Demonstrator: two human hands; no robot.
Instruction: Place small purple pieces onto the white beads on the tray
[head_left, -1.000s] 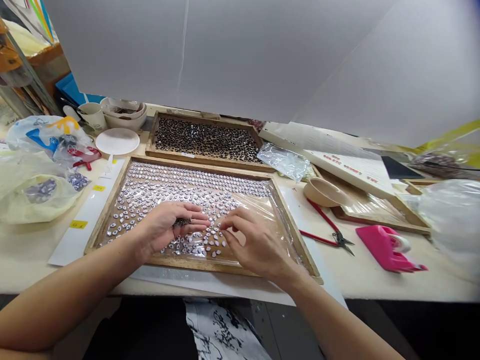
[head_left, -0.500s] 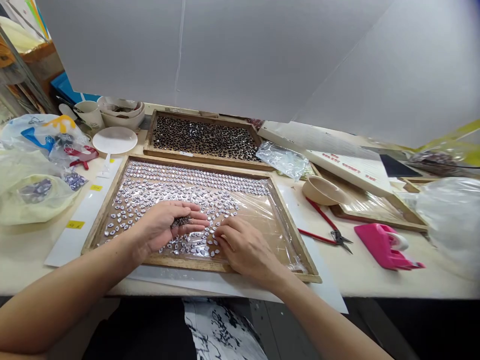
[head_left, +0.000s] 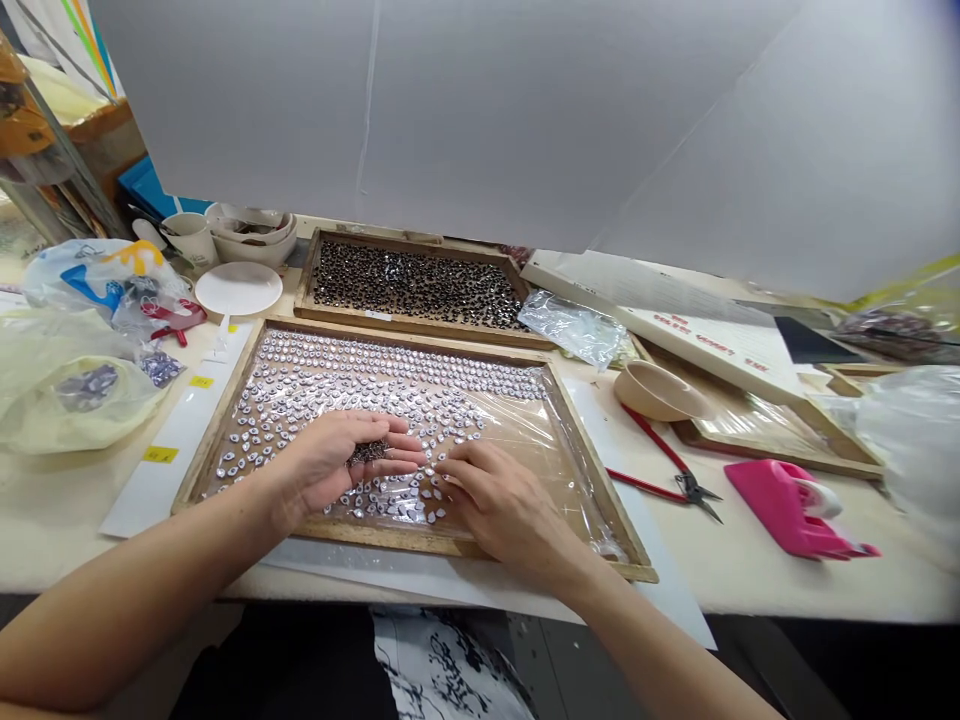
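My left hand is palm up over the near part of a wooden-framed tray, cupping a small pile of dark metallic pieces. Several drop-shaped pale pieces lie on the tray's clear film, in neat rows at the back and scattered nearer me. My right hand is just right of the left fingertips, low over the film. Its thumb and fingers are pinched together at the edge of the scattered pieces; whatever they hold is too small to make out.
Behind is a second tray of dark shiny pieces. Red-handled pliers, a pink tape dispenser and a beige bowl are at right. Plastic bags and a white round lid lie left.
The view has shifted slightly, so everything appears a little lower and to the right. Both hands keep nearly the same places over the tray.
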